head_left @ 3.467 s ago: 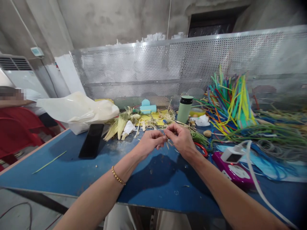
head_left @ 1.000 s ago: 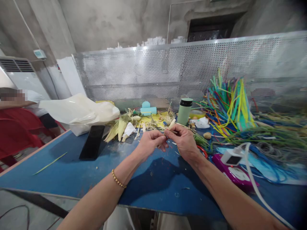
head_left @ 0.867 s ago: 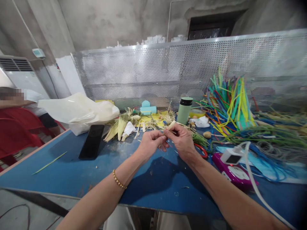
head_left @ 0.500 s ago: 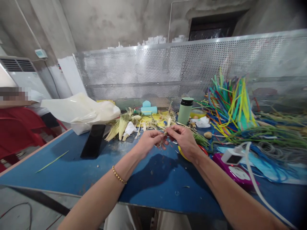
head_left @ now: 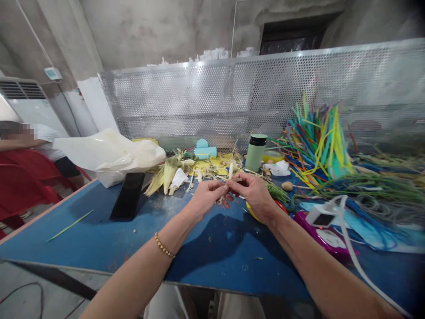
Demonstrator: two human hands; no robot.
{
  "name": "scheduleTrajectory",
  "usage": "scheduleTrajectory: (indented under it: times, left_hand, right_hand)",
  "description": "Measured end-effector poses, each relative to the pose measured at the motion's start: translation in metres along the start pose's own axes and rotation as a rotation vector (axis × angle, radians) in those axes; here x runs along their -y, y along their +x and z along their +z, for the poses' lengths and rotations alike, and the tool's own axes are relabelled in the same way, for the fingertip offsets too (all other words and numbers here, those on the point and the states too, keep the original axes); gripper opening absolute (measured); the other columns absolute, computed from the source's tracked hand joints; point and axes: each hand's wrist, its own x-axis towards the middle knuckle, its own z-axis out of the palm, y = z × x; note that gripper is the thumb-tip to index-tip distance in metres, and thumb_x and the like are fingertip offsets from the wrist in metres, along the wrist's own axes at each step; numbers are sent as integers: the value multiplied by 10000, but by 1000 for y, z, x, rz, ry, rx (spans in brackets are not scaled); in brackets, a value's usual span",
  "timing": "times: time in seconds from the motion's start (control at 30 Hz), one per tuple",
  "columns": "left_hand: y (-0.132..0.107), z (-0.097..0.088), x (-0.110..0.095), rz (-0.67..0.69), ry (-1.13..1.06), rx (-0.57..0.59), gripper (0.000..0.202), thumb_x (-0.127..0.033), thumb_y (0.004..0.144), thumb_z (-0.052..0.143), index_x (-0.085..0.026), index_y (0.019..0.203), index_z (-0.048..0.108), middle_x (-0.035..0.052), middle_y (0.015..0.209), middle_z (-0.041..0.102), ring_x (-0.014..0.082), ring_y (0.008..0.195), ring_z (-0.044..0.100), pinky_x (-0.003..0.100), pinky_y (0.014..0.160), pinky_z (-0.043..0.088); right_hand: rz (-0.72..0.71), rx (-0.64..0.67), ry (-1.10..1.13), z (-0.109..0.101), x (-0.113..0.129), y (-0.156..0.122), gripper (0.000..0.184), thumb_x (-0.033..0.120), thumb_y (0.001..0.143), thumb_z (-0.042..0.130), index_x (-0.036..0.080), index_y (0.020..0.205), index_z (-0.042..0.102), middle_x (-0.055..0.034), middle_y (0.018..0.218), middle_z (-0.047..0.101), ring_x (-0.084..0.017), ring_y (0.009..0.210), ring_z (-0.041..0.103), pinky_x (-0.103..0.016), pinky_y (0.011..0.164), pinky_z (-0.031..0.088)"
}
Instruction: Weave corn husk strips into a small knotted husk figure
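My left hand [head_left: 210, 194] and my right hand [head_left: 249, 190] meet above the blue table, fingertips pinched together. A small pale strip [head_left: 237, 180], like dry plant husk, shows at the right fingers. Both hands seem closed on this piece, but the fingers hide most of it. Just behind them lie dried corn husks [head_left: 170, 173] and plant scraps on a yellow sheet [head_left: 217, 166]. A crumpled white tissue [head_left: 179, 179] rests among the husks. Close to my right wrist, a red and yellow round object [head_left: 254, 214] is partly covered.
A black phone [head_left: 128, 197] and a white plastic bag [head_left: 114, 153] are on the left. To the right stand a green flask [head_left: 256, 153], colourful strips [head_left: 327, 141] and a purple power strip [head_left: 335, 241] with a white cable. A perforated metal panel [head_left: 186, 97] runs behind.
The pale strip now shows at the right fingers, and the right fingers have shifted slightly. The hands stay together in nearly the same place. The view has moved a little.
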Motion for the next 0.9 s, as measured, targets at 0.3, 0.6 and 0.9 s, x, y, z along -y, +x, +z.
scheduleTrajectory:
  times: [0.3,0.6,0.9]
  left_hand:
    - [2,5,15,11,281,-154,169,-172,781,569,-126,621,601,23,550,614,100,447,543,223,495,393]
    - [4,6,14,6,42,-212,174,-248,787,592,-123,666,583,37,584,645,91,457,549,215,483,327]
    - [5,2,10,15,75,-141,212,-310,770,644,-111,696,635,56,632,656,110,538,564,226,543,378]
  right_hand:
    - [-79,-8,-217,0,-9,4,301,398,704,707,181,602,525,22,568,520,-123,556,452,-274,549,353]
    - [-15,-18,-140,-2,-7,3,310,446,771,653,149,858,640,-13,699,613,-133,607,521,-273,574,422]
    - [-61,-37,-198,2,-9,4,232,383,758,659,168,677,628,1,598,581,-130,555,498,-280,555,417]
